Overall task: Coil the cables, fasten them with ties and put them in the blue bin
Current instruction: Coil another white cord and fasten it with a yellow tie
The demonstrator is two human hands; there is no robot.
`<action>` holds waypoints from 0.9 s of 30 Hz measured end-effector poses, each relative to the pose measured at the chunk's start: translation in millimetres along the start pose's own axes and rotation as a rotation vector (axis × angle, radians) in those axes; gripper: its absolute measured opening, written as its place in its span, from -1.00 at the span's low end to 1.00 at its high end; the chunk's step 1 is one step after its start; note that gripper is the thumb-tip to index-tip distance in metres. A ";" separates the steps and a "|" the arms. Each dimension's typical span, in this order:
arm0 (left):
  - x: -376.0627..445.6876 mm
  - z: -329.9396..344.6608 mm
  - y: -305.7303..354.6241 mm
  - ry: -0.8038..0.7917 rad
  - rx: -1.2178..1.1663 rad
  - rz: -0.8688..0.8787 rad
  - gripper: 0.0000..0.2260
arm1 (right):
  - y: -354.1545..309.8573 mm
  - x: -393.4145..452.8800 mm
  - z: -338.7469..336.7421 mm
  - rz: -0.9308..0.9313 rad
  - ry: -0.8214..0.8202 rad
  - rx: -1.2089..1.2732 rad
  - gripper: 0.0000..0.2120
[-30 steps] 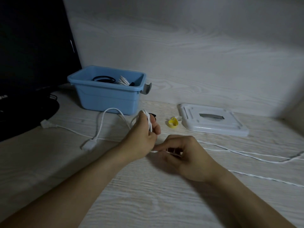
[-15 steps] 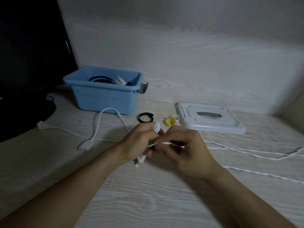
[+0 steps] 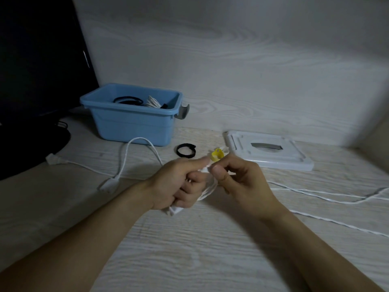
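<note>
White cable (image 3: 205, 191) is bunched in loops inside the left hand (image 3: 179, 184), whose fingers curl tightly round it above the wooden desk (image 3: 189, 249). Meeting it, the right hand (image 3: 237, 182) seems to pinch a strand between thumb and forefinger, though blur hides the contact. More cable trails off right. Behind stand the blue bin (image 3: 130, 125), a black tie (image 3: 186, 151) and a yellow tie (image 3: 217, 155).

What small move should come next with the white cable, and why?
Probably another wrap: the left hand grips a partial white coil, the right hand pinches the strand beside it, and loose cable trails across the table. The black tie can wait.
</note>
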State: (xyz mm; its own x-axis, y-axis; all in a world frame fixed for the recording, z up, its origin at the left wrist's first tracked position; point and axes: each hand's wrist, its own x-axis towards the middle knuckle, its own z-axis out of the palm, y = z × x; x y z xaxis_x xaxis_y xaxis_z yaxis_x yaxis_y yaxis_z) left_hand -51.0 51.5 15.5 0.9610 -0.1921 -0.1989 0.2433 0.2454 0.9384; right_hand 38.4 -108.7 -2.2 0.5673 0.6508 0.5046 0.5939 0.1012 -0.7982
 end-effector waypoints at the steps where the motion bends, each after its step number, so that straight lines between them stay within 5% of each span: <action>1: -0.9 0.7 2.4 0.017 -0.084 0.026 -0.57 | 0.2 0.8 -0.7 -0.002 -0.010 0.008 -0.83; 7: -3.1 -7.7 14.3 0.184 -0.572 0.294 -0.59 | 9.3 -2.2 4.6 0.059 -0.037 0.017 -0.78; 14: -10.9 -27.2 23.5 0.351 -0.781 0.562 -0.57 | 18.9 -2.5 3.5 0.144 0.015 -0.019 -0.92; 21: -6.3 -24.3 27.5 0.451 -0.667 0.595 -0.61 | 14.7 -8.8 6.0 0.063 -0.218 -0.261 -0.81; 27: -2.3 -19.2 23.7 0.447 -0.403 0.444 -0.67 | 13.0 -6.4 5.8 0.075 -0.128 -0.241 -0.72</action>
State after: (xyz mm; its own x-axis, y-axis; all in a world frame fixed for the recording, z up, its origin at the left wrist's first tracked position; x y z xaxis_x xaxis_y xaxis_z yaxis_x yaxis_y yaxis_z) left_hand -44.8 76.0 32.8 0.9208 0.3900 -0.0020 -0.2337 0.5558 0.7978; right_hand 39.2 -107.2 -17.7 0.5468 0.7412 0.3894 0.6802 -0.1222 -0.7227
